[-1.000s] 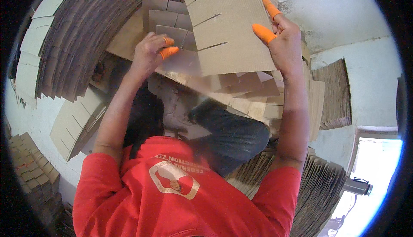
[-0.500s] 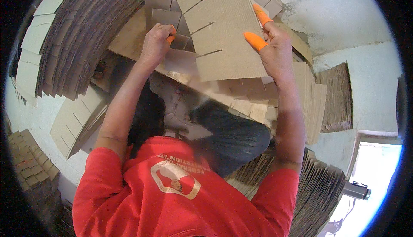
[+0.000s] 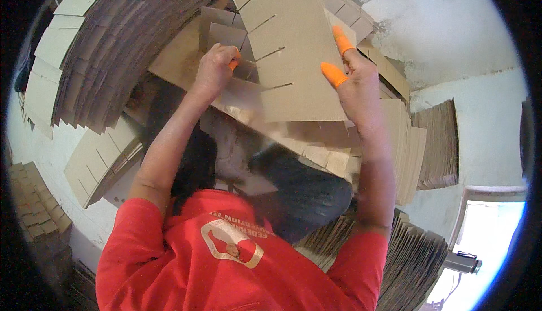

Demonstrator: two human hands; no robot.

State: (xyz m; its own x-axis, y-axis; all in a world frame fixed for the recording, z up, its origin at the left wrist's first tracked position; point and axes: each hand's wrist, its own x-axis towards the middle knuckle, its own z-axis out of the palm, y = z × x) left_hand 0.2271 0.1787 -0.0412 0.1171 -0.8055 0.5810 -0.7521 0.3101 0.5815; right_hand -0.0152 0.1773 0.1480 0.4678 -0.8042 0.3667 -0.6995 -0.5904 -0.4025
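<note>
Some lettering (image 3: pixel 246 225) marks the red shirt (image 3: pixel 197 277); the right hand (image 3: pixel 359 82) holds cardboard (image 3: pixel 299 57).

Slotted cardboard sheet (image 3: pixel 299 57) cropped at top edge, right hand (image 3: pixel 359 88) with remaining fingers hidden, left hand (image 3: pixel 215 71) curled, fingertips mostly concealed, grip unclear, divider strips (image 3: pixel 217 16) partly behind sheet, red shirt (image 3: pixel 186 266) cut by lower edge.

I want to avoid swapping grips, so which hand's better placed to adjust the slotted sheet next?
Probably the right hand: it holds the right edge of the slotted sheet, thumb on the visible face. The left hand is curled by smaller upright cardboard pieces, away from that edge.
</note>
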